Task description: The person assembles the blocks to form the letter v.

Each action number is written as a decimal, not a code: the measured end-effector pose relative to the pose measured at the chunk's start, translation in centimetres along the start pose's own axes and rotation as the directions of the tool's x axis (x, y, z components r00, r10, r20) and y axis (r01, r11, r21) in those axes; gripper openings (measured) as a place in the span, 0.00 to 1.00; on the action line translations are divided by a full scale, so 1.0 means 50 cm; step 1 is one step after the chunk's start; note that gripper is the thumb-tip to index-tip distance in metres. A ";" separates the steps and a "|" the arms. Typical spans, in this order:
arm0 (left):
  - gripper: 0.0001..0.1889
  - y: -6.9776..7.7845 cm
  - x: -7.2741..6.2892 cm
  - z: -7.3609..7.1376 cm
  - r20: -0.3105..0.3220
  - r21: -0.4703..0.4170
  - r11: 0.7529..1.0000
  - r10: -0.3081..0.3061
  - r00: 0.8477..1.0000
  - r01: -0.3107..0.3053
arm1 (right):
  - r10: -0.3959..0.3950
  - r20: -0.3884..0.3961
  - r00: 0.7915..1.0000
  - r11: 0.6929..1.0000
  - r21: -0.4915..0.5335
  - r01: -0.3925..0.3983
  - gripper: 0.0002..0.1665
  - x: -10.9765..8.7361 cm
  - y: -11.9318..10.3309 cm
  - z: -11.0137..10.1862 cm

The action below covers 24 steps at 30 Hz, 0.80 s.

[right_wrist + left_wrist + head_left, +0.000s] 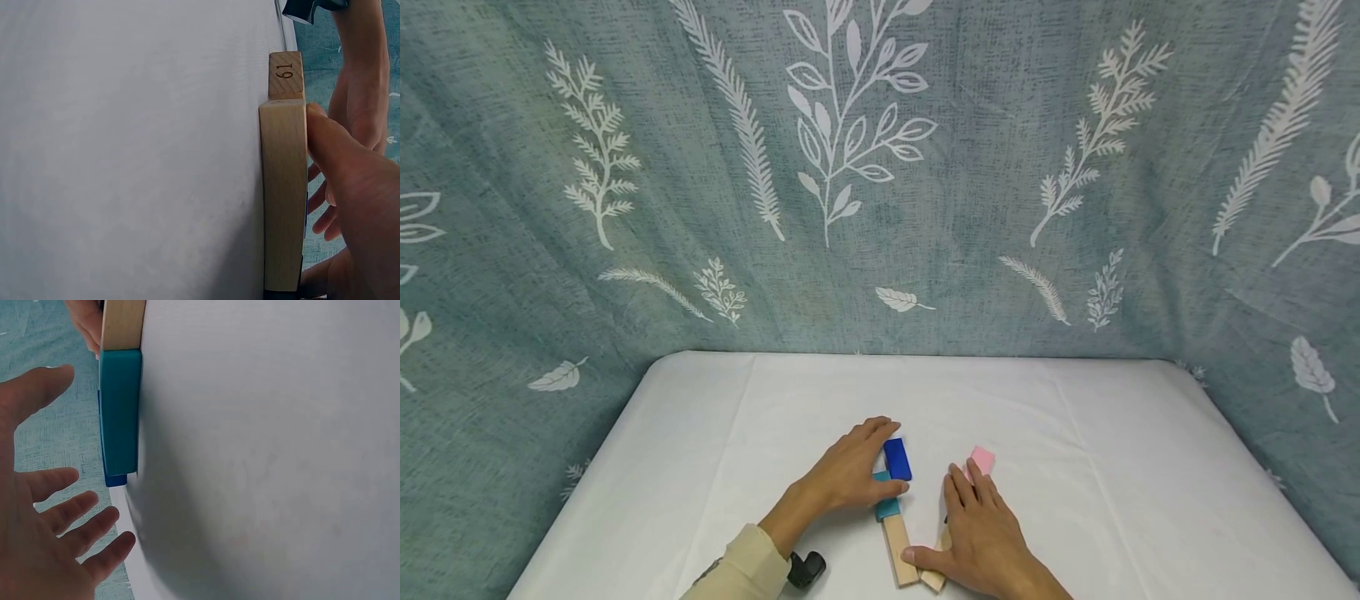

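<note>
My left hand (848, 468) hovers with spread fingers beside a dark blue block (897, 460) and a teal block (887, 507). Its thumb crosses over the teal one in the head view, while the left wrist view shows a gap between them. A plain wooden block (898, 552) continues the row towards me. At its near end, a second wooden block (933, 581) angles off to the right, partly under my right hand (983, 532). That hand's thumb touches this block's side; its fingers stretch towards a pink block (982, 458). A black piece (280, 295) adjoins the second wooden block, mostly hidden.
All the blocks lie on a white-covered table (700, 467). A black device (807, 570) sits at my left wrist. Behind the table hangs a green-blue curtain (962, 208) with white leaf patterns.
</note>
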<state>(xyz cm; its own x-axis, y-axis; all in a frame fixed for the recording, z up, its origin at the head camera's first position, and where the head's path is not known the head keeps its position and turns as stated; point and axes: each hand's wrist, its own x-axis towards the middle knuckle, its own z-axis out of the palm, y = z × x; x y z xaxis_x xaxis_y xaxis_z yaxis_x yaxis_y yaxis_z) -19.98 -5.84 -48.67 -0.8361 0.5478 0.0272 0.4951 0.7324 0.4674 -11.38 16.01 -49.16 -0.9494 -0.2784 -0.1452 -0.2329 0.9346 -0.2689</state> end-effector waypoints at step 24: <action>0.43 0.000 0.029 0.010 -0.008 0.091 0.996 0.022 1.000 -0.022 | 0.001 0.005 1.000 1.000 0.008 -0.001 0.77 -0.002 -0.001 -0.002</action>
<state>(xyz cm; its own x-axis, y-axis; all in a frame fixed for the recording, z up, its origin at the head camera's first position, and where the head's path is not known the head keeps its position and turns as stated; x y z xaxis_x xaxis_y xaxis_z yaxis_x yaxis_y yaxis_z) -21.09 -4.85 -49.09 -0.8267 0.5608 0.0448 0.5324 0.7541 0.3846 -11.30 16.00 -49.02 -0.9487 -0.2785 -0.1497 -0.2302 0.9329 -0.2768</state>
